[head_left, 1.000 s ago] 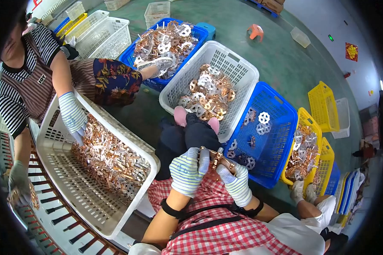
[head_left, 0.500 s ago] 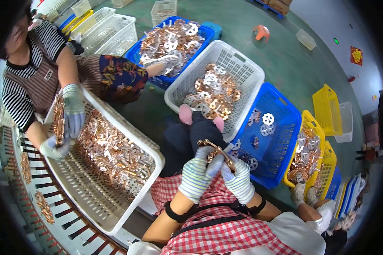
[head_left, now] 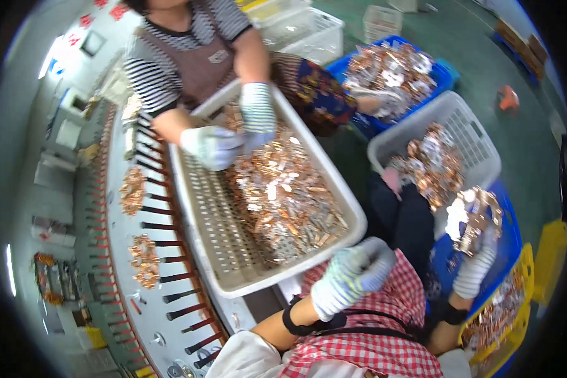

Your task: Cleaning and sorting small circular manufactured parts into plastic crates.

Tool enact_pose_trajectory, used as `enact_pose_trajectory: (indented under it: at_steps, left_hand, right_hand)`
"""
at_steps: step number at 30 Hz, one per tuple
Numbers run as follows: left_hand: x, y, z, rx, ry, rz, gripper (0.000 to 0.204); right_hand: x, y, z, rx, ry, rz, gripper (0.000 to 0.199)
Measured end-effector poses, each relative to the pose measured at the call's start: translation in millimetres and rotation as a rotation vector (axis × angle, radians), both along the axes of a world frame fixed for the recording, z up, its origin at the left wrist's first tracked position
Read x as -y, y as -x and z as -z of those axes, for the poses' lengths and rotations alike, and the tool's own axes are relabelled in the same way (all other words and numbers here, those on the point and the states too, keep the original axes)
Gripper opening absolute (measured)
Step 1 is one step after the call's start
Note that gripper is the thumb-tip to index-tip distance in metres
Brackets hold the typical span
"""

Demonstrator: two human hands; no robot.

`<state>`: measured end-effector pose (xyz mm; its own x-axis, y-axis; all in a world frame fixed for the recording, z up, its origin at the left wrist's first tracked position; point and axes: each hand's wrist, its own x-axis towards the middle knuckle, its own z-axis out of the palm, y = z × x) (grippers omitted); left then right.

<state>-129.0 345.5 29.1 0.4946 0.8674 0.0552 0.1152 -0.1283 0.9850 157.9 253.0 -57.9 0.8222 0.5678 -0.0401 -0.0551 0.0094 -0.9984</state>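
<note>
Copper pieces [head_left: 479, 217], a small bunch, now sit clamped in our right hand [head_left: 475, 268], moved out over the blue basket [head_left: 510, 246]. Our left hand [head_left: 349, 274] has let go, its grip curled shut on nothing, near the white basket [head_left: 353, 217].

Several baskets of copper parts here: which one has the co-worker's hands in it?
The long white basket nearest the rack, left of the wearer's left hand; both of the co-worker's gloved hands are in it. The other baskets sit farther right.
</note>
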Motion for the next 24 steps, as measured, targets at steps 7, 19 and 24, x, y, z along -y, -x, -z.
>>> enact_pose_trajectory:
  at_steps: [7, 19, 24]
  left_hand:
    - [-39, 101, 31, 0.094, 0.103, -0.609, 0.057]
    - [-69, 325, 54, 1.259, 0.033, -1.379, 0.082]
    - [-53, 344, 48, 1.405, -0.027, -1.417, 0.035]
  right_hand:
    - [-30, -72, 55, -0.535, -0.106, -0.403, 0.046]
    - [-102, -88, 36, 0.052, -0.055, -0.398, 0.062]
    - [-82, -77, 59, -0.025, 0.02, -0.518, 0.064]
